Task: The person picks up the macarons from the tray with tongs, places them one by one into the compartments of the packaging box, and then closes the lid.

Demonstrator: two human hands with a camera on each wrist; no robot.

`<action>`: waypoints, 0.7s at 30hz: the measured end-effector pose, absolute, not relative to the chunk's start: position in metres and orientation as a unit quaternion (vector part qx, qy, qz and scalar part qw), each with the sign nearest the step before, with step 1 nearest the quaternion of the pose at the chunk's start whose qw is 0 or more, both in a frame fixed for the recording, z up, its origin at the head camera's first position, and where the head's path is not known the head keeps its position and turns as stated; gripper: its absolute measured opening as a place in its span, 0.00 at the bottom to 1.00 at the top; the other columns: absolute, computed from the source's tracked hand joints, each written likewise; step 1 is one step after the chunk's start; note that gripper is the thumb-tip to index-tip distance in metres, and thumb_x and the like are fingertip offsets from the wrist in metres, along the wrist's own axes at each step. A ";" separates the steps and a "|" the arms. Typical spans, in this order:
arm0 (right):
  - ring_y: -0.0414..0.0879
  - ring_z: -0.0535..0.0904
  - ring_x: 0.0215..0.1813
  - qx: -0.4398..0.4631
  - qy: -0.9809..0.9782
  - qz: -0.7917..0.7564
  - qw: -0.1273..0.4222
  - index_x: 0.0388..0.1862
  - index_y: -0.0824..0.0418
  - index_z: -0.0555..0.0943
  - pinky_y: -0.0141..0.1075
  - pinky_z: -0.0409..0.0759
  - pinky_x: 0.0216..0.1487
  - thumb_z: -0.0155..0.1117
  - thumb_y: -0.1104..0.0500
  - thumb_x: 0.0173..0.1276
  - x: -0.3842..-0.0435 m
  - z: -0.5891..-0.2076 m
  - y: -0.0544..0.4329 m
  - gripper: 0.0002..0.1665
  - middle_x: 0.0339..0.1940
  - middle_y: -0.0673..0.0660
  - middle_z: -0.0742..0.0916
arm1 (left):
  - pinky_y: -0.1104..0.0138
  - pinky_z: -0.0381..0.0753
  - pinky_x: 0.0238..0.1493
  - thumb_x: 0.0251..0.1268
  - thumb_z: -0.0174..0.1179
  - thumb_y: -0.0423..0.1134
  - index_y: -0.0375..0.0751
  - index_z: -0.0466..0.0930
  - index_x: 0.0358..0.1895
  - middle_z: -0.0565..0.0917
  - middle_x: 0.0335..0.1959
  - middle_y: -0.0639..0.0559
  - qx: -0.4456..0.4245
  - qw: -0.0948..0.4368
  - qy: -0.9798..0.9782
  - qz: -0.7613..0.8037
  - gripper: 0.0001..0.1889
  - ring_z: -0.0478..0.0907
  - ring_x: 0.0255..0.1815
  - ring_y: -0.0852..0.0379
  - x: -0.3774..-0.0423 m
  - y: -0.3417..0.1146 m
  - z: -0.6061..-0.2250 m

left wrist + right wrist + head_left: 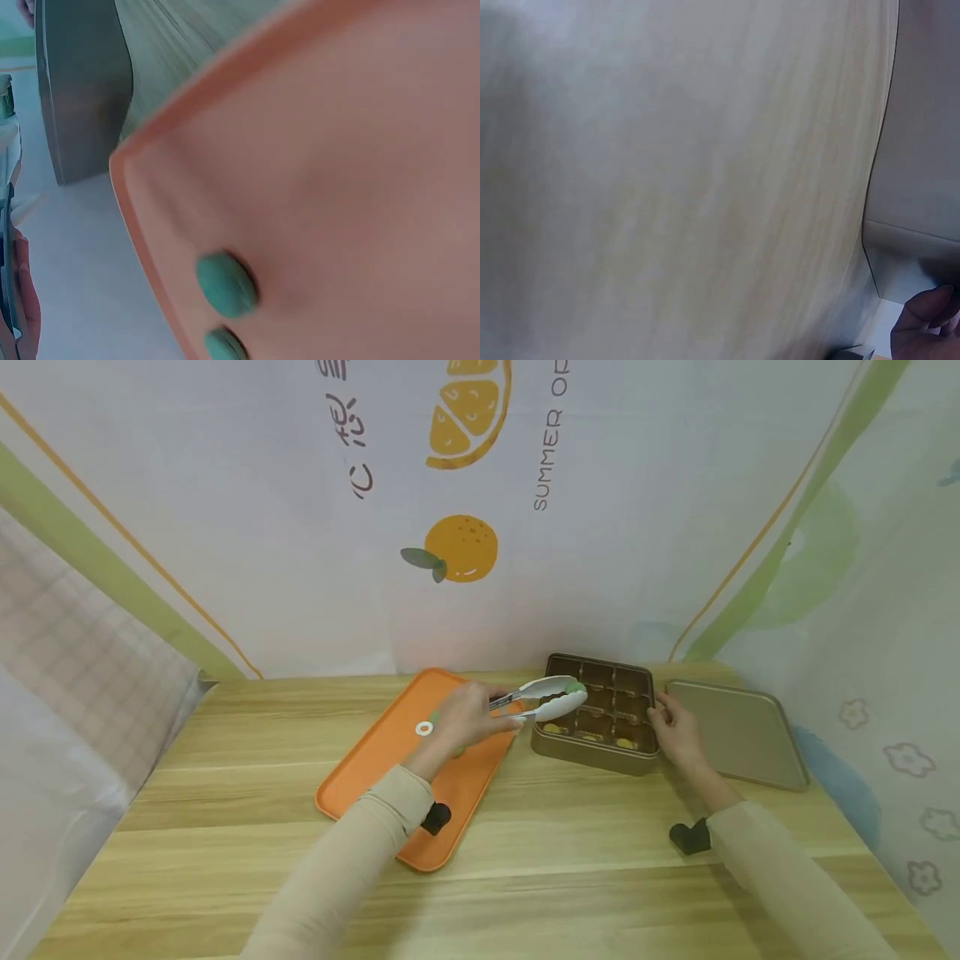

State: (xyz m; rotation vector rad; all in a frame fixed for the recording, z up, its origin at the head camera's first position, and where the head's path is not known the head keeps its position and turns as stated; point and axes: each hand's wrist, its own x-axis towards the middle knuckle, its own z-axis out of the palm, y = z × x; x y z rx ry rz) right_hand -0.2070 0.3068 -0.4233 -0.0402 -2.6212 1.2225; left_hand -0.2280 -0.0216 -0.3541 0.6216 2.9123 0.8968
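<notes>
From the head view, we see a brown box (592,758) divided into nine compartments, three by three, standing on the wooden worktop (562,868). In its row nearest us, each compartment has a yellow piece: one at left (552,728), one at centre (590,738) and one at right (626,743). Left of the box lies an orange tray (375,760), partly hidden by our left arm. Right of the box, a flat lid (738,735) lies on the worktop. Our left hand (468,714), left of the box, has its grip closed around the metal tongs (551,687), and their tips pinch a green macaron (576,687) over the box's interior. Our right hand (678,731) is at the box's right side, its grip clamped on the wall near the rim. Behind the box hangs a white curtain (337,610) printed with oranges.

In the left wrist view, we find two more green macarons, one whole (225,285) and one cut by the frame (226,344), lying close together inside the tray's raised rim. The box stands just beyond the tray, showing us only its outer wall, so its contents cannot be made out from here.

In the right wrist view, our right thumb and bent fingers meet the box near its corner. Worktop fills most of the picture beside the box.
</notes>
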 end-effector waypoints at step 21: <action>0.33 0.61 0.18 -0.015 -0.896 0.428 0.117 0.64 0.79 0.63 0.28 0.64 0.20 0.46 0.63 0.74 -0.207 -0.424 0.307 0.26 0.23 0.54 0.70 | 0.70 0.62 0.19 0.50 0.69 0.55 0.50 0.81 0.53 0.75 0.26 0.56 0.160 0.037 0.966 0.197 0.26 0.65 0.24 0.60 -0.235 0.034 -0.353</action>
